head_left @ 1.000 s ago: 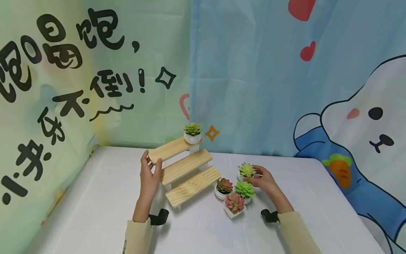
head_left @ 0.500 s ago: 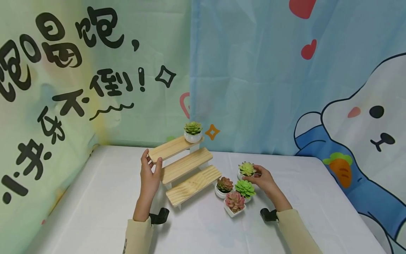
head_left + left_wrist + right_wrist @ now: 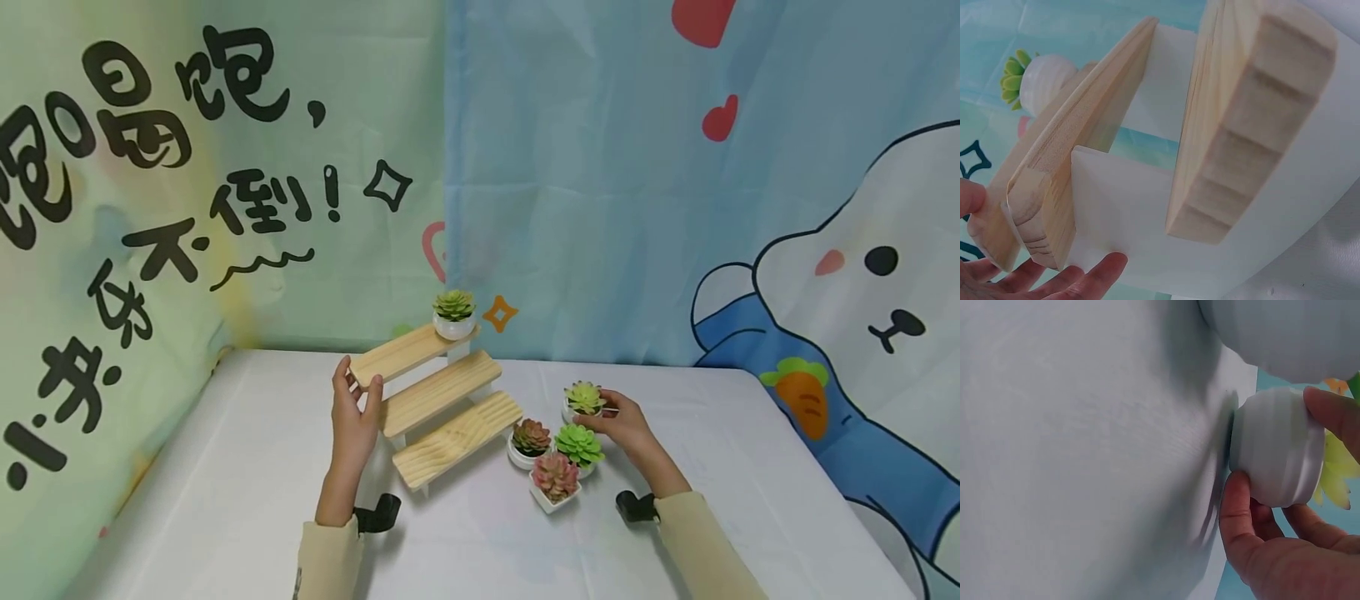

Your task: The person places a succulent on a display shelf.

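Left hand on left end of stand: firm hold, thumb and fingers curled about the end of the top plank, fingertips over the white side panel in the left wrist view. Right hand at yellow-green plant: narrow pinch on its white pot, thumb at the rim, fingers lower down. Pot base down at the white table (touching or just clear, can't tell). Just nearer the camera, bunched close: green plant, red plant, pink plant in square pot. Red one just beside right end of lowest plank. Stand upright on table, set at an angle, three wood planks in steps. Dark green plant on right end of top plank. Black mounts at both wrists, beige sleeves. Behind: green backdrop with black lettering, blue backdrop with red hearts, white cartoon animal.
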